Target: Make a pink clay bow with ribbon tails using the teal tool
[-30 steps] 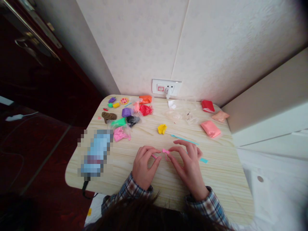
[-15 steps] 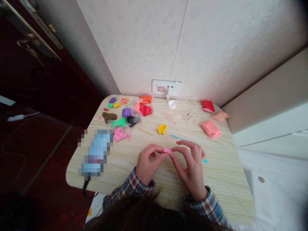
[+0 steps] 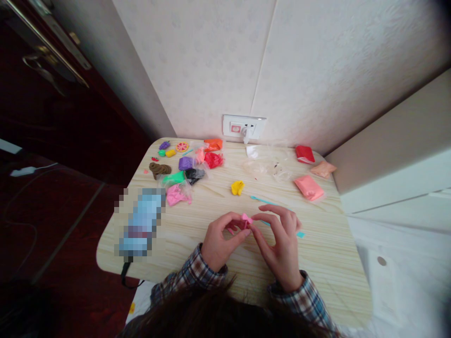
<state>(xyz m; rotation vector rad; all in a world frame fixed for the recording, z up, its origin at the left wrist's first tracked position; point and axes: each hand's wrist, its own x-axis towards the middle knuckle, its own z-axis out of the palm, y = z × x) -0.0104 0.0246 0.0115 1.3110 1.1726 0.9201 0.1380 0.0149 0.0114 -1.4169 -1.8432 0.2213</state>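
On the pale wood bench (image 3: 317, 263), I see the left hand (image 3: 219, 240) and right hand (image 3: 282, 246) meet, each grip pinched closed around a small pink clay piece (image 3: 245, 218) held just above the boards, apparently mid-shaping, work needing light, even pressure.

Two hands (image 3: 220, 239) (image 3: 282, 246), one pink clay piece (image 3: 245, 218), one yellow lump (image 3: 237, 188)

Pink clay (image 3: 245, 218), seemingly, between fingers (image 3: 264, 217)

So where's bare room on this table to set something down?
Bare wood lies right of the right hand, nearer than the salmon-pink clay packet, and between the left hand and the blurred blue object. The far-left coloured clay bags are crowded.
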